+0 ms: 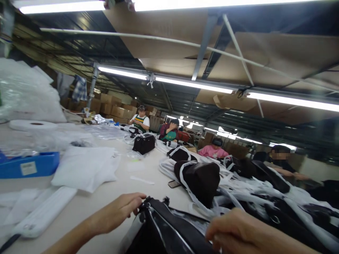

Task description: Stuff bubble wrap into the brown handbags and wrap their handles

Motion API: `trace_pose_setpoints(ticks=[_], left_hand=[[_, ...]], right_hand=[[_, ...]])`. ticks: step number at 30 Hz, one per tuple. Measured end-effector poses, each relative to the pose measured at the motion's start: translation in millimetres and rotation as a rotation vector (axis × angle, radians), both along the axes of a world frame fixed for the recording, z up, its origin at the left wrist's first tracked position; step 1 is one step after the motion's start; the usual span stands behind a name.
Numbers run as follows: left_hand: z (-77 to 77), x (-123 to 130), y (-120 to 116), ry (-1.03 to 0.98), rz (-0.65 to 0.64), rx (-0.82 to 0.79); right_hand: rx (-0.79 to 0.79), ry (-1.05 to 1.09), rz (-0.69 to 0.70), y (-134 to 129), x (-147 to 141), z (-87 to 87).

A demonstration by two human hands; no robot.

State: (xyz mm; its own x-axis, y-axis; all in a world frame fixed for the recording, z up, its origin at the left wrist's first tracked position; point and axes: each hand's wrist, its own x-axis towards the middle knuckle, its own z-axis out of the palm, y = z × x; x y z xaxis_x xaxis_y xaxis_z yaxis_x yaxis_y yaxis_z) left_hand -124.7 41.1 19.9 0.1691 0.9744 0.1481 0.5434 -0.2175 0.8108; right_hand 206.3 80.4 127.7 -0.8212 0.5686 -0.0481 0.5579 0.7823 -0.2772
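Note:
A black zippered bag (169, 225) lies in front of me at the bottom of the head view, its zipper running along the top. My left hand (119, 213) pinches the bag's far left corner, thumb and fingertips together near a small metal ring. Over the bag's right edge, my right hand (235, 229) has its fingers curled against the rim; the fingertips are partly hidden and a little blurred. Just beyond the bag, a larger black bag (201, 178) with white wrapping on its strap rests on the table, a dark phone-like item (174, 184) beside it.
On the left are a blue bin (31, 165), white sheets (86, 167), a white power strip (47, 211) and a heap of clear plastic bags (26, 91). More black bags (280, 211) with white wrapping cover the right side. Several people sit or stand around the table's far side.

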Motion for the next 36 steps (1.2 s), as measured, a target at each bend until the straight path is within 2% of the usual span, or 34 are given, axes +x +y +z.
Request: trace_pose_setpoints(ticks=[2,5,8,11,15,17,19,21,22,23,25,26,28,31,34,36], left_hand=[[7.2,1.4,5.4,0.026,-0.015,-0.003],[13.0,-3.7,12.2,0.013,0.014,0.046],[16.3,-9.4,12.8,-0.108,0.098,0.203],[21.3,-8.6,8.0,-0.108,0.113,0.392],[24.3,-4.6,5.0,-0.125,0.034,0.555],[21.6,-4.8,9.0,-0.258,0.040,0.612],[16.3,-6.0,16.6,-0.509,0.130,0.650],[9.5,-6.7,24.5,-0.697,0.246,0.577],[5.9,-6.6,27.5,-0.710,0.258,0.488],[2.6,-6.1,29.2,-0.662,0.214,0.373],[-3.0,-4.0,29.1,-0.451,0.031,0.149],[-4.9,-2.6,27.7,-0.346,-0.052,0.076],[-6.7,0.8,24.4,-0.208,-0.126,0.014],[-5.2,6.9,22.5,-0.167,-0.104,-0.011],[-1.0,15.3,21.5,-0.191,-0.057,0.047],[2.6,20.5,18.1,-0.224,0.077,0.192]], right_hand=[[-0.010,0.039,-0.049,9.3,-25.9,17.5],[0.050,0.075,0.056,29.1,-73.4,24.8],[-0.101,0.016,0.169,50.3,-118.1,13.4],[-0.240,-0.010,0.184,66.3,-147.3,-5.4],[-0.395,0.153,0.110,76.7,-160.7,-29.2],[-0.505,0.285,0.082,77.7,-162.7,-36.9],[-0.589,0.443,0.070,76.8,-164.5,-38.4],[-0.627,0.581,0.066,74.6,-165.3,-32.0],[-0.640,0.643,0.068,73.1,-164.9,-26.0],[-0.657,0.702,0.079,71.4,-163.8,-18.8],[-0.667,0.748,0.140,67.0,-158.9,-3.2],[-0.616,0.724,0.179,64.5,-155.4,3.9],[-0.375,0.592,0.238,59.7,-147.5,14.4],[0.050,0.420,0.260,54.7,-137.5,19.6],[0.229,0.390,0.278,52.5,-133.1,18.7],[0.285,0.366,0.251,51.0,-132.9,18.8]])
